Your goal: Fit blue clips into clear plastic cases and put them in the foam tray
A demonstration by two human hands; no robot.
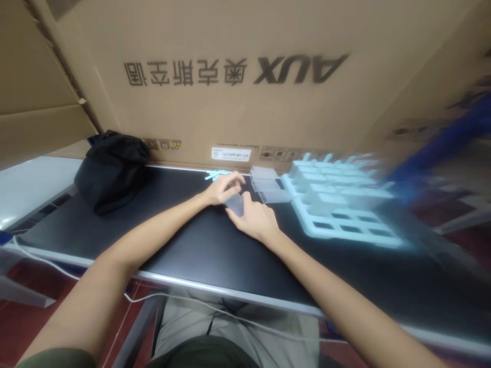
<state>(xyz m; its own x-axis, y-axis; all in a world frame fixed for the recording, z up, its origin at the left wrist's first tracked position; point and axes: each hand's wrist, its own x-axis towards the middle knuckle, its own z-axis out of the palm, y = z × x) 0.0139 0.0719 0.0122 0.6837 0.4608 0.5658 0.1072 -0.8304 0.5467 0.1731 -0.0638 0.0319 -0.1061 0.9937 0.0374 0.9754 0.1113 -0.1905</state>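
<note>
Translucent plastic piece (237,205), small and flat-sided, sits between the person's two hands above the middle of the work surface. The right hand (256,217) is closed on it, with the thumb at the near side and the bent index finger at the far side. The left hand (224,188) is half curled, its fingers arched over towards the right hand and its thumb lying along the upper left edge of the piece; whether it grips the piece or only touches it, I cannot tell.

Just behind the left hand lies a loose bunch of thin light-blue sticks (215,175). Just beyond the right hand, a few clear plastic parts (270,185) lie overlapping one another, close to the left edge of a light-blue rack (314,231). Pale rectangular blocks (326,199) stand in the rack, open rectangular slots show along its near side, and stick-like tips rise at its far side; its right end is blurred.

Farther out to the left, a black bag (111,174) rests slumped on the black tabletop (184,255). Behind everything stands a large cardboard box (192,112), its AUX lettering upside down, with a white label (231,154) low on its face. A white cable (215,305) runs below the table's near edge, across the person's pale trousers (184,327).
</note>
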